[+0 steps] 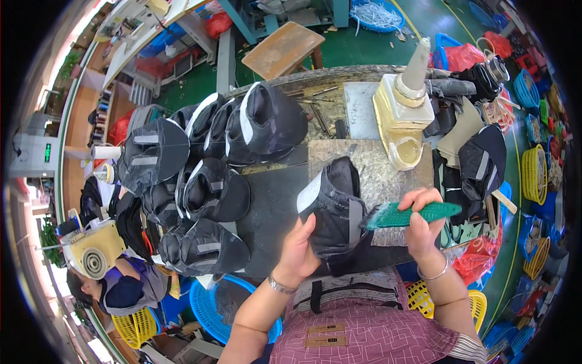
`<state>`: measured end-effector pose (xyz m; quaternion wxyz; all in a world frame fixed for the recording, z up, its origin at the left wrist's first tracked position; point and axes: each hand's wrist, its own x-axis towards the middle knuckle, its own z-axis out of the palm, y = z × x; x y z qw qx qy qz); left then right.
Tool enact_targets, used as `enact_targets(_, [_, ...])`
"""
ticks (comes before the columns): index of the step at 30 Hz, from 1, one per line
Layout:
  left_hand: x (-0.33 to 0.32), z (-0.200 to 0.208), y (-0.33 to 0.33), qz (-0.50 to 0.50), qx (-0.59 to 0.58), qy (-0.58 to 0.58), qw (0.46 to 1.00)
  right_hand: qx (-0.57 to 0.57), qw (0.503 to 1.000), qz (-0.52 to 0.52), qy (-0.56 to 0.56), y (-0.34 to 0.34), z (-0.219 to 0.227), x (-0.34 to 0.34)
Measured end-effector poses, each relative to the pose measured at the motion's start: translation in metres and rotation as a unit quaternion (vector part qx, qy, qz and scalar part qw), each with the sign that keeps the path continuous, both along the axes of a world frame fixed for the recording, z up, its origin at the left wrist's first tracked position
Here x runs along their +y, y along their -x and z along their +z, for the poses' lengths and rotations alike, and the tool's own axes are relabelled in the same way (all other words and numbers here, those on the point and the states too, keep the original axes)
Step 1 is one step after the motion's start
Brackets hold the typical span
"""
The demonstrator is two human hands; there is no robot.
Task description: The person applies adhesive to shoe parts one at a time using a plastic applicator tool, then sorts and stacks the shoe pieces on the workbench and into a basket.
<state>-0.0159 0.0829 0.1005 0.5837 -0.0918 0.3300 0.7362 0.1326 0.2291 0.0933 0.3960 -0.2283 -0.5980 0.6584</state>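
My left hand [298,250] grips the lower left side of a black shoe upper [334,212], thumb raised along it. The upper has a white patch at its left and a grey strip at its right. My right hand [422,227] is closed around a green-handled brush [418,215], whose dark bristles meet the upper's right side. Beyond the brush stands a cream, glue-crusted container [394,116] with a cone-shaped top and a cup-like front. Several similar black uppers [212,188] are piled on the bench to the left of my left hand.
A worn board [388,182] lies on the bench under the work. Black and beige pieces [464,133] are heaped at the right. A blue basket [203,303] sits below the bench's left side, near another person [130,285]. A wooden stool [285,48] stands beyond.
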Motion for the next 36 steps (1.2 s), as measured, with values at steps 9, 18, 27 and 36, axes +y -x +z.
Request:
enact_targets(9, [-0.012,0.024,0.062,0.204,0.185,0.093,0.957,-0.049,0.989,-0.127,-0.057,-0.004,-0.004,-0.032])
enact_targets(18, [-0.084,-0.012,0.298,0.283,0.150,0.056,0.946,-0.154,0.972,-0.151,0.090,-0.031,-0.027,-0.017])
enact_targets(27, [-0.102,0.023,0.242,0.454,0.452,0.255,0.724,-0.622,0.640,-0.320,-0.318,-0.192,-0.015,0.079])
enact_targets(36, [0.085,-0.013,-0.040,-0.209,0.384,-0.032,0.899,-0.592,0.691,-0.359,-0.206,-0.229,-0.028,0.160])
